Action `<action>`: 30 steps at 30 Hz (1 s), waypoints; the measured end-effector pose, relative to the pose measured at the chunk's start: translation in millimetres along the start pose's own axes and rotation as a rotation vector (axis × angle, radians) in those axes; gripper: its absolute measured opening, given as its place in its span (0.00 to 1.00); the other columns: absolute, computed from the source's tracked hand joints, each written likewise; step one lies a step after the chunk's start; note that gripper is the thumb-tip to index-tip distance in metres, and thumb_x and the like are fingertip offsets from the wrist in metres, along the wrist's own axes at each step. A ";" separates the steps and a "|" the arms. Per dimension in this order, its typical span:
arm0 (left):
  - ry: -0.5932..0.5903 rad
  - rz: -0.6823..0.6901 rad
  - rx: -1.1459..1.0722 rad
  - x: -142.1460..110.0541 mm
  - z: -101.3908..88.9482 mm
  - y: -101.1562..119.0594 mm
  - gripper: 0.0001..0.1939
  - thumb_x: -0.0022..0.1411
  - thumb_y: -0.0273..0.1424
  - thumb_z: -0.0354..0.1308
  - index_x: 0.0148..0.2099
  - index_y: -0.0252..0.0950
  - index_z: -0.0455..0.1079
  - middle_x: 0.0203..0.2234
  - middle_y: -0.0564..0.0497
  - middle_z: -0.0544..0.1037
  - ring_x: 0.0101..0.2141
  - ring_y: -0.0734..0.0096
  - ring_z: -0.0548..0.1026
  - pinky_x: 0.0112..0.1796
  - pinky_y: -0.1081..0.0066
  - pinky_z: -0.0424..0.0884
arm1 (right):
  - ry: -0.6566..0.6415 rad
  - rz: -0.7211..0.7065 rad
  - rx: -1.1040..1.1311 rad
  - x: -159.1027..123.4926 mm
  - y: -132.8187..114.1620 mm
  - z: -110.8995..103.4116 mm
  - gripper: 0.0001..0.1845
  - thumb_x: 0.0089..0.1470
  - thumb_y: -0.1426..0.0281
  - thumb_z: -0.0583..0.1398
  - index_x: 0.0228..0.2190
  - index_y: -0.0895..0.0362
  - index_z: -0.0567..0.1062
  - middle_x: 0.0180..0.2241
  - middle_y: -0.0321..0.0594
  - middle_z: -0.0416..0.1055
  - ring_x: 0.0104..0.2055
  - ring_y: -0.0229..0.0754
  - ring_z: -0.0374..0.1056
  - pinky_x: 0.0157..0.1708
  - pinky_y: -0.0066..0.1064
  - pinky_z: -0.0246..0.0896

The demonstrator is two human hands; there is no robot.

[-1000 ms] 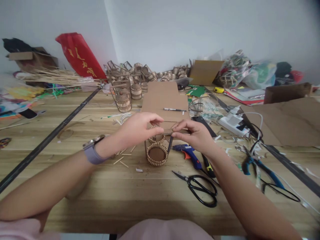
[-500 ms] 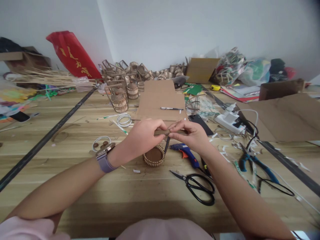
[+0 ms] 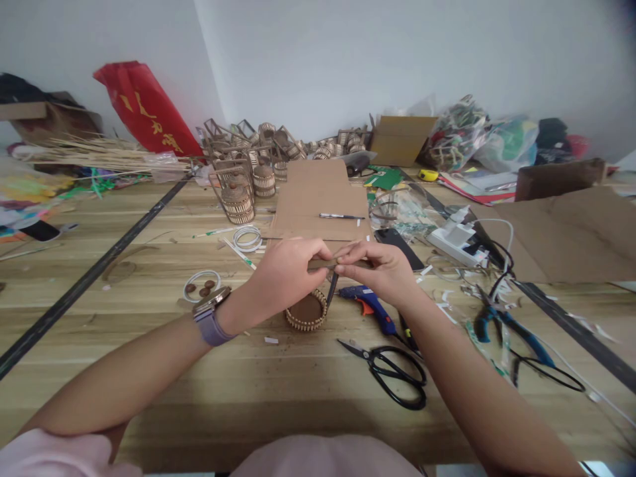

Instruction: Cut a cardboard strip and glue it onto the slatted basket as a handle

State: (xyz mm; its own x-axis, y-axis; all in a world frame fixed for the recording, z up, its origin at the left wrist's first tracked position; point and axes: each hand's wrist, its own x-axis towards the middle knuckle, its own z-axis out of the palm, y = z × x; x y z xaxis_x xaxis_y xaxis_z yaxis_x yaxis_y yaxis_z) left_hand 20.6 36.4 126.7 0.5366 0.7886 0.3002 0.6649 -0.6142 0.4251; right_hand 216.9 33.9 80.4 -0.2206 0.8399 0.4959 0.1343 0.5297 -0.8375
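Observation:
Both my left hand (image 3: pixel 298 265) and my right hand (image 3: pixel 375 265) pinch a thin brown strip (image 3: pixel 320 264), fingertips nearly meeting at its middle. The strip is held level above the table, and my fingers hide parts of it. Just below my left hand stands a small round basket (image 3: pixel 306 313) with a brown base and a rim of short pale sticks. A dark narrow stick-like piece (image 3: pixel 332 289) rises beside the basket. Right of it lies a blue glue gun (image 3: pixel 370 306) with an orange trigger. Black-handled scissors (image 3: pixel 392 371) rest nearer to me.
Finished small baskets (image 3: pixel 237 199) crowd the back of the table. A cardboard sheet (image 3: pixel 318 199) bears a pen (image 3: pixel 342 216). To the right are a phone (image 3: pixel 399 248), a power strip (image 3: pixel 458 242) and blue-handled pliers (image 3: pixel 514 328). White cord rings (image 3: pixel 247 238) lie left.
Almost nothing differs. My hands keep the same pinch on the strip and have shifted only very slightly; the basket and tools stay put.

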 end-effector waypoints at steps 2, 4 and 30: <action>0.000 -0.003 0.007 0.4 0.6 1.1 0.05 0.58 0.29 0.59 0.38 0.38 0.74 0.33 0.51 0.81 0.35 0.66 0.75 0.37 0.69 0.67 | -0.008 -0.005 -0.009 0.1 -0.9 0.0 0.07 0.45 0.65 0.70 0.24 0.53 0.79 0.28 0.38 0.79 0.34 0.42 0.75 0.37 0.36 0.70; 0.003 -0.002 0.012 0.2 2.1 1.6 0.05 0.58 0.29 0.59 0.38 0.38 0.74 0.32 0.51 0.80 0.34 0.66 0.75 0.37 0.69 0.67 | -0.013 -0.012 -0.022 0.2 -1.6 -0.2 0.06 0.45 0.65 0.70 0.24 0.52 0.79 0.28 0.38 0.79 0.34 0.42 0.75 0.37 0.36 0.70; -0.471 -0.199 -0.322 14.0 -30.3 -28.0 0.21 0.63 0.45 0.51 0.28 0.36 0.75 0.20 0.55 0.73 0.24 0.73 0.67 0.28 0.73 0.60 | 0.000 -0.036 -0.068 0.0 2.5 2.5 0.05 0.45 0.67 0.69 0.23 0.52 0.78 0.30 0.38 0.80 0.34 0.42 0.75 0.36 0.36 0.71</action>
State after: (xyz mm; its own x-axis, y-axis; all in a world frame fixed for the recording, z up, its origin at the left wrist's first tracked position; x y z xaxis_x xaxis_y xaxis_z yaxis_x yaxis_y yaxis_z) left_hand -6.3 65.5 144.9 0.6391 0.7451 -0.1907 0.6251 -0.3587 0.6932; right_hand 214.8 35.0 77.7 -0.2268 0.8200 0.5255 0.1911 0.5665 -0.8016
